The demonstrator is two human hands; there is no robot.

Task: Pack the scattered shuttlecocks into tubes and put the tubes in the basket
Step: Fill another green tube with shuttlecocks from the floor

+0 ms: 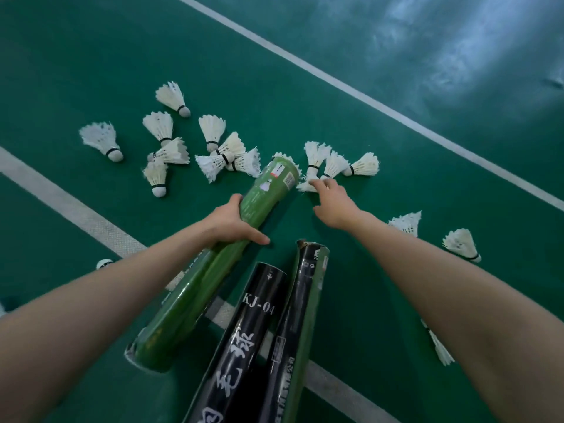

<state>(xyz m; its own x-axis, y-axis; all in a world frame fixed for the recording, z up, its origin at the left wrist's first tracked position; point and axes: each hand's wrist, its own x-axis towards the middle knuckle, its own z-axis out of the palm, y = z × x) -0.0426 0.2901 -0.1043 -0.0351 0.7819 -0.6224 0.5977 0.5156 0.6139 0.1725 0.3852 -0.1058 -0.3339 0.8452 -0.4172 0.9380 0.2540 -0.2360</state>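
Black tube (244, 331) on floor; left hand (232, 221) grips green tube (198, 285).

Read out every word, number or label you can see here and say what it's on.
"KJ-04": white print on the black tube.
"球" and "毛": large white characters on that same tube; the next one is cut off.
Label on the green tube held by the left hand: too blurred to read.
Small print on the black-and-green tube: too blurred to read.
Marks on the shuttlecocks: too small to read.
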